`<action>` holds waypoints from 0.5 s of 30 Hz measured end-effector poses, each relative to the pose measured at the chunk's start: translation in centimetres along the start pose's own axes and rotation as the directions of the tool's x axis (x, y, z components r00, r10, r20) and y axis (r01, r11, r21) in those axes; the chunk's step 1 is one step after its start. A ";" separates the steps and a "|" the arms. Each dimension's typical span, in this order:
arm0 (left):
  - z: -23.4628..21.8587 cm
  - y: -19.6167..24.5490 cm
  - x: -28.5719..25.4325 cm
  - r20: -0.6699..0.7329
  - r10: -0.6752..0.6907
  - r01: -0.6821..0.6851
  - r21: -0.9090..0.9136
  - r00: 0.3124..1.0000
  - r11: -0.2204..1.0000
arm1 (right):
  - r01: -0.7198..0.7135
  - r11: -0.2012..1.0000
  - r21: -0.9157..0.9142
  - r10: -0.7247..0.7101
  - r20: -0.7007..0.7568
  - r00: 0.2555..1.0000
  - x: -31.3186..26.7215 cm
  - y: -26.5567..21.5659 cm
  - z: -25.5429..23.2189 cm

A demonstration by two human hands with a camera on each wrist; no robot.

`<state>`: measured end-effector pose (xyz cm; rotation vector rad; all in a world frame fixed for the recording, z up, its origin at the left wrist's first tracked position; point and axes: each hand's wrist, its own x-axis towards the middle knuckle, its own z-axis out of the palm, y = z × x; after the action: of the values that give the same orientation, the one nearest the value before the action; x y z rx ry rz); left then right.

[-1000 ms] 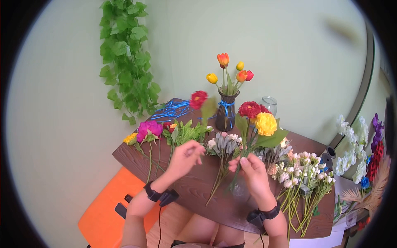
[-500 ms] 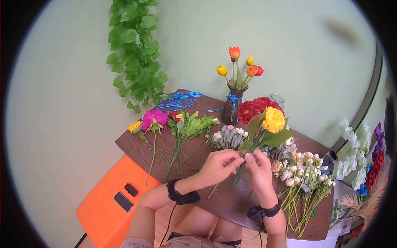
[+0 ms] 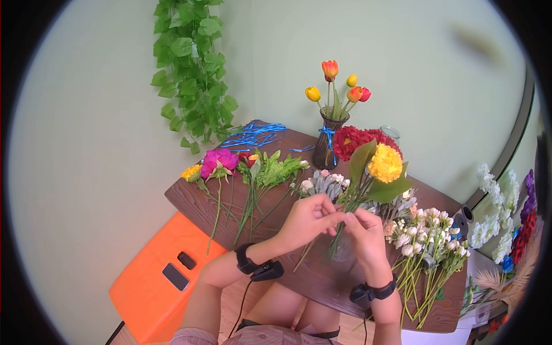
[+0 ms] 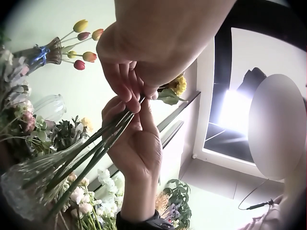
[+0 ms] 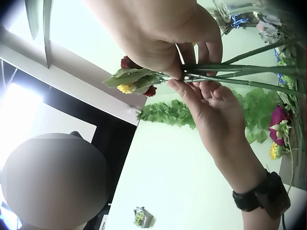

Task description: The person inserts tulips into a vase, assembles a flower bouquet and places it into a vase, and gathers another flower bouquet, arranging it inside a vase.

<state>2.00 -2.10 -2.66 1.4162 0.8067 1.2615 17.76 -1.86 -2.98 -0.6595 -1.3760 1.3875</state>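
My right hand [image 3: 368, 241] grips a bunch of flower stems [image 5: 249, 71] close below the leaves. My left hand [image 3: 313, 221] meets it there, its thumb and fingertips pinching the same stems. Above the hands the bunch spreads into a yellow flower [image 3: 385, 163], red flowers [image 3: 353, 142] and broad green leaves [image 3: 361, 161]. The lower stems slant down into a clear glass vase [image 4: 19, 191] at the table's near side. Fingers partly hide where the stems cross.
On the brown table [image 3: 276, 230], a dark vase [image 3: 326, 150] of tulips stands behind. Blue ribbons [image 3: 256, 135] lie at the back left, near a magenta flower [image 3: 218, 163]. White flowers [image 3: 425, 233] cover the right side; an empty glass jar [image 3: 390, 133] stands behind the bunch.
My left hand has moved right from apart to meet my right hand at the stems. A single red flower seen above the left hand now sits among the bunch.
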 end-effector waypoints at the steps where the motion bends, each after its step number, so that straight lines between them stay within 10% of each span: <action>1: -0.1 0.0 0.1 0.000 -0.002 0.002 0.003 1.000 1.000 | 0.004 1.000 0.025 -0.005 0.007 1.000 0.0 -0.2 0.1; 15: -2.2 -0.4 2.4 0.225 0.054 -0.068 0.053 0.973 0.996 | 0.003 1.000 0.025 -0.005 0.071 0.997 0.0 0.1 0.0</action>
<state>0.50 0.81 -2.54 1.6096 0.6563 1.1068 17.76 -1.79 -3.05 -0.5964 -1.4128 1.4345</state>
